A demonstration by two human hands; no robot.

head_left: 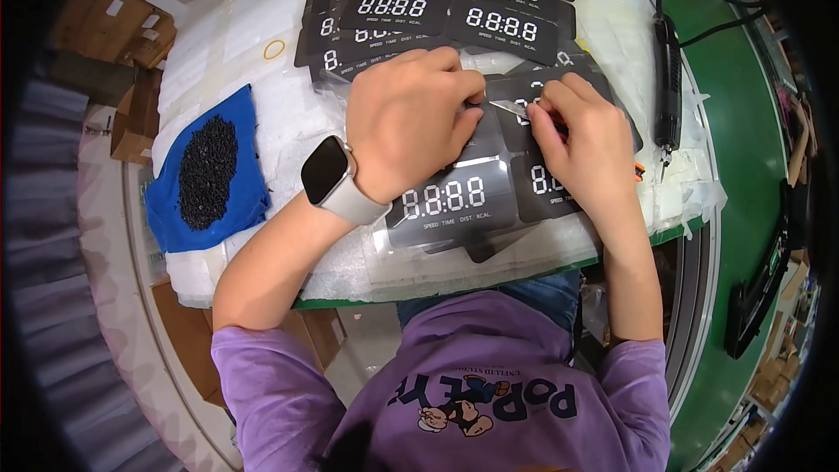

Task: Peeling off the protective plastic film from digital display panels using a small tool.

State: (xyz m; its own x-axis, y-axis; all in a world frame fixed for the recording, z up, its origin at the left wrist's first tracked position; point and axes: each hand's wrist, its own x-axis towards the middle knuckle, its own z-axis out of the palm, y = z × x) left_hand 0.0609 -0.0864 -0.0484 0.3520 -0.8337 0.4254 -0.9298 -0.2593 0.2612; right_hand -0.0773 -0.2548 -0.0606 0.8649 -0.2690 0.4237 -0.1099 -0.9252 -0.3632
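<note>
"What's around you?"

"Brown cardboard boxes (114,13) at the far left, beyond a tabletop (218,79) covered in whitish padded sheeting."

"And in front of you?"

"Flat, glossy black rectangular panels with white segmented figures (450,201), laid together near the tabletop's close edge, under both my hands. More black panels (393,7) lie overlapping in a spread just beyond."

"How is your left hand (415,109)?"

"Curled over the near panels, thumb and forefinger close together. I can't tell whether it has hold of anything. A dark-faced watch with a pale strap (326,170) is on that wrist."

"Your right hand (578,127)?"

"Nearly closed, thumb and forefinger pinching a thin, silvery, pointed piece (511,108) that points toward my left hand. Whether it's a blade, I can't say."

"Anything to the sides?"

"On my left, a blue cloth (166,225) bearing a heap of tiny black pieces (208,170). On my right, well apart from it, a slim black corded tool (669,79), lying lengthwise."
</note>
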